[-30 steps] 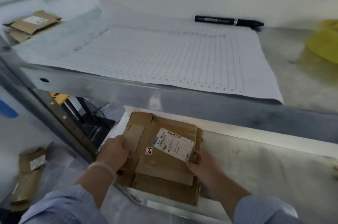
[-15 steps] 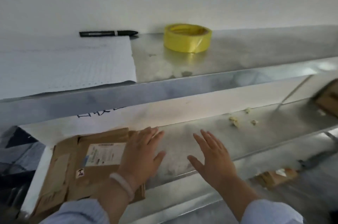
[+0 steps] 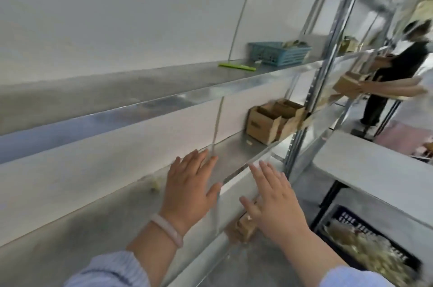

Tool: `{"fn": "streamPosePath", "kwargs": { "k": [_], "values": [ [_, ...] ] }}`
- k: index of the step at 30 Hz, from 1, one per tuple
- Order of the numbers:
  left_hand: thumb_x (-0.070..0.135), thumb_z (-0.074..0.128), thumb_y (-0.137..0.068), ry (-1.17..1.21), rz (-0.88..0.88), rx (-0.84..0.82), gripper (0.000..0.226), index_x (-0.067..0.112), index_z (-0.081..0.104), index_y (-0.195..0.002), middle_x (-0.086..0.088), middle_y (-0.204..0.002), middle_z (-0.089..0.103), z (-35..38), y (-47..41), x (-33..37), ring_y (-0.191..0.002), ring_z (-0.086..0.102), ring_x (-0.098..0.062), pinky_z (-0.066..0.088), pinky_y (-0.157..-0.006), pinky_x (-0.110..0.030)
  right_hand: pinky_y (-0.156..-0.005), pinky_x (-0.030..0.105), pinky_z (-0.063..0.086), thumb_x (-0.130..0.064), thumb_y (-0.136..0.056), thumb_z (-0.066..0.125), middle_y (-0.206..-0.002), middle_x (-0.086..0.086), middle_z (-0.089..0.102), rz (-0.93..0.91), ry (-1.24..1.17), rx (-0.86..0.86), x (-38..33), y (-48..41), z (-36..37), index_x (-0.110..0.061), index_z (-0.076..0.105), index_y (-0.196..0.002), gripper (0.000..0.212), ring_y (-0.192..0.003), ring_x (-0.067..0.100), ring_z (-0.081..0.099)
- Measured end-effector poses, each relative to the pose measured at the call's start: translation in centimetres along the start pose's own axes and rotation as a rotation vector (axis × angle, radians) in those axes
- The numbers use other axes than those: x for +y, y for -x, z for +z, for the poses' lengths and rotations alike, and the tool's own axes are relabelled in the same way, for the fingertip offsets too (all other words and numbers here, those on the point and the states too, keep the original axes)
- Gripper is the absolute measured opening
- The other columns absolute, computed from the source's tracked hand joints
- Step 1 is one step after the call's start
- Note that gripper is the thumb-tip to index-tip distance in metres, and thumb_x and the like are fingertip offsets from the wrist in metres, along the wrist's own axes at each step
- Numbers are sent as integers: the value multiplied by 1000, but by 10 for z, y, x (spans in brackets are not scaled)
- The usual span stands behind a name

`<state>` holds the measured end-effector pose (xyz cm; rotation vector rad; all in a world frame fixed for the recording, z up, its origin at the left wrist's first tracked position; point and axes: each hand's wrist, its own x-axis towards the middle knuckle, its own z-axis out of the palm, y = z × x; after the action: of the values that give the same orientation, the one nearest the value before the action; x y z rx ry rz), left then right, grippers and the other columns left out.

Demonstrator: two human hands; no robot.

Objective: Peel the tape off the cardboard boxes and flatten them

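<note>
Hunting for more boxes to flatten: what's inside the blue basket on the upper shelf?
Brownish, cardboard-like pieces stick up above the rim of the blue basket at its right end. The walls hide anything lower; blur keeps me from calling them boxes.

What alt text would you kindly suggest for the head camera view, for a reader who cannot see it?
The bare left hand and right hand, both open and empty, reach along a silver metal shelf toward open brown cardboard boxes at its far end. A blue plastic basket sits on the shelf above.
</note>
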<state>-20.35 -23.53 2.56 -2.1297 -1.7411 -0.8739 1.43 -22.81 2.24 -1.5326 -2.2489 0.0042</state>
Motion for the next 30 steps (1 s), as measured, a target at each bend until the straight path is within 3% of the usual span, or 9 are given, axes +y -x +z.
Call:
{"fn": "streamPosePath", "kwargs": {
  "k": [3, 8, 13, 19, 24, 30],
  "values": [
    [51, 52, -82, 57, 52, -10, 56, 25, 55, -131, -1, -136, 56, 29, -40, 43, -124, 53, -24, 42, -102, -49, -120, 34, 3, -67, -85, 29, -161, -2, 18, 85, 19, 41, 52, -2, -25, -29, 20, -154, 79, -149, 15, 12],
    [51, 52, -85, 115, 117, -65, 56, 25, 51, -135, 0, -138, 51, 77, -96, 80, -127, 49, -23, 41, -100, -51, -117, 25, -9, -57, -95, 41, -162, -13, 2, 189, 19, 88, 119, -15, -41, -35, 6, -155, 73, -147, 3, -6],
    [50, 51, -86, 163, 129, -134, 56, 23, 51, -135, -3, -138, 52, 140, -138, 85, -125, 51, -25, 44, -98, -50, -122, 31, 1, -55, -95, 43, -162, -15, 3, 285, -22, 46, 169, -45, -26, -39, 4, -154, 72, -146, 0, -5],
    [55, 45, -87, 194, 61, -239, 57, 27, 45, -137, 0, -141, 50, 215, -195, 64, -128, 49, -22, 46, -99, -48, -115, 23, -5, -54, -97, 43, -157, -22, -3, 353, -55, -51, 212, -119, 13, -39, 1, -153, 72, -140, -6, -8],
    [64, 29, -86, 202, 40, -328, 67, 34, 34, -145, 5, -151, 36, 263, -256, 46, -139, 33, -17, 33, -112, -41, -120, 29, 7, -59, -93, 46, -161, -19, 1, 395, -149, -134, 239, -197, 46, -42, 3, -152, 75, -149, 7, 5],
    [71, 22, -82, 217, 8, -410, 75, 36, 25, -149, 5, -156, 26, 315, -326, 44, -143, 23, -17, 32, -113, -41, -121, 38, 20, -56, -93, 49, -160, -23, 3, 441, -262, -193, 277, -267, 70, -43, 2, -152, 77, -148, 8, 11]
  ]
}}
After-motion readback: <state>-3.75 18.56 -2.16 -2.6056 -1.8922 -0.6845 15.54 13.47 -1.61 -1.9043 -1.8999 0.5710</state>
